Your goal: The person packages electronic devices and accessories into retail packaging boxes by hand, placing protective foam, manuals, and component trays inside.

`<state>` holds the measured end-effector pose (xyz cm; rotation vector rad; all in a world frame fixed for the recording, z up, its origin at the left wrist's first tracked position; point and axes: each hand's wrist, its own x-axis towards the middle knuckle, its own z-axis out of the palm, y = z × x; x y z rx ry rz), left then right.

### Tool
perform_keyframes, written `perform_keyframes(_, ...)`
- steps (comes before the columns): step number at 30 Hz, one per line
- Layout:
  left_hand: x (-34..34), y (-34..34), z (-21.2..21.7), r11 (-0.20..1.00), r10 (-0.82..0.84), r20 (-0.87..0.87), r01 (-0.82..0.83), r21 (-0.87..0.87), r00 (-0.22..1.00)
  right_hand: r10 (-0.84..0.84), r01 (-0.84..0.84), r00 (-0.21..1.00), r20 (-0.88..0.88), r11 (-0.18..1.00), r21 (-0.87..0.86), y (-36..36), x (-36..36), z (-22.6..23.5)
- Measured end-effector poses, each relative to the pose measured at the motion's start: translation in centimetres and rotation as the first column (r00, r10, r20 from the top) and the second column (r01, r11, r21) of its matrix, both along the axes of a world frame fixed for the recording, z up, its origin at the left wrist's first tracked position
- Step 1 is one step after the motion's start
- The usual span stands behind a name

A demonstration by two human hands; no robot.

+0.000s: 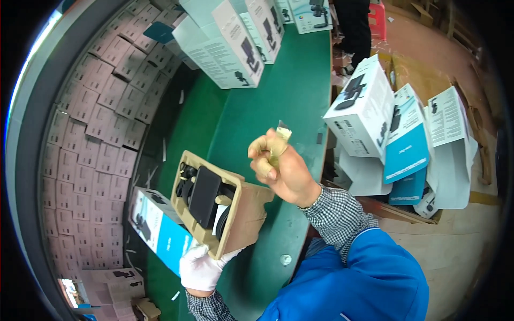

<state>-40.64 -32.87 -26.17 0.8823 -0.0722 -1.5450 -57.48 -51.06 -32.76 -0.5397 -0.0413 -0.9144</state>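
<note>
My left hand (202, 269), in a white glove, grips the lower end of a brown moulded-pulp tray (250, 211). The tray is tilted above the green table. In it lie a flat black device (205, 197), a bundle of black cable (187, 174) and a round black part (221, 222) with a white edge. To the right of the tray, my right hand (289, 170) is raised with curled fingers, some wrapped in yellowish covers. A small dark and whitish piece (284, 128) sticks up at these fingers; what it is I cannot make out.
A white and blue box (160, 227) lies left of the tray. Printed boxes (227, 45) stand at the table's (278, 75) far end. More boxes (364, 107) and opened cartons fill a container at right. Stacked boxes (96, 123) line the left side. A person's dark-clothed legs (352, 27) show at the back.
</note>
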Motion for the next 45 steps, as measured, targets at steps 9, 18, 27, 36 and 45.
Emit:
perform_keyframes(9,2.2,-0.4,0.5,1.0,0.025,-0.037,-0.024,0.012,0.999,0.28,-0.448,0.795,0.539,0.87,0.208,0.0,1.4,4.3)
perform_keyframes(18,4.3,1.2,-0.8,0.997,0.056,0.048,-0.059,0.054,0.997,0.238,-0.49,0.751,0.616,0.826,0.278,0.9,4.8,5.6)
perform_keyframes(27,5.2,2.5,1.6,0.997,0.07,0.054,-0.071,0.016,0.996,0.345,-0.558,0.713,0.61,0.806,0.197,2.4,7.9,7.5)
perform_keyframes(36,7.4,5.0,1.4,0.999,0.039,0.092,-0.042,0.026,0.995,0.302,-0.577,0.68,0.668,0.782,0.235,5.5,10.6,8.2)
perform_keyframes(45,9.3,6.1,0.8,0.994,0.09,0.13,-0.096,0.043,0.987,0.385,-0.592,0.718,0.579,0.776,0.218,6.4,13.5,7.4)
